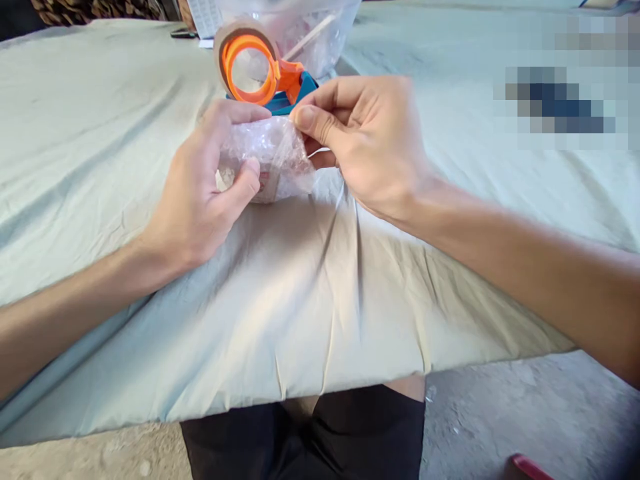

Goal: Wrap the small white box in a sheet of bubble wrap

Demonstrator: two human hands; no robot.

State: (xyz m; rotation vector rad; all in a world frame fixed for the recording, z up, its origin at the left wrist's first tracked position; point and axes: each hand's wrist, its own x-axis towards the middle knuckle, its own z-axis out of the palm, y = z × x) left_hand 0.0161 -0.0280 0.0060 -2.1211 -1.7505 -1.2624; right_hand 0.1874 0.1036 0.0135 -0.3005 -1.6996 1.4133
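A small bubble-wrapped package [280, 153] is held above the cloth near the middle of the view. My left hand [200, 180] grips its left side, thumb in front and fingers over the top. With thumb and forefinger pinched together, my right hand [370, 143] is at the package's upper right corner, on the edge of the wrap. Whatever is inside the wrap shows only as a pale shape with a reddish mark. Just behind the package stands an orange and blue tape dispenser [293, 77] with a roll of brown tape [220, 57].
A wrinkled pale green cloth [100, 133] covers the table. Behind the dispenser is a translucent plastic bin [335, 40] with things in it. A dark flat object [183, 33] lies at the back left. The area at upper right is pixelated.
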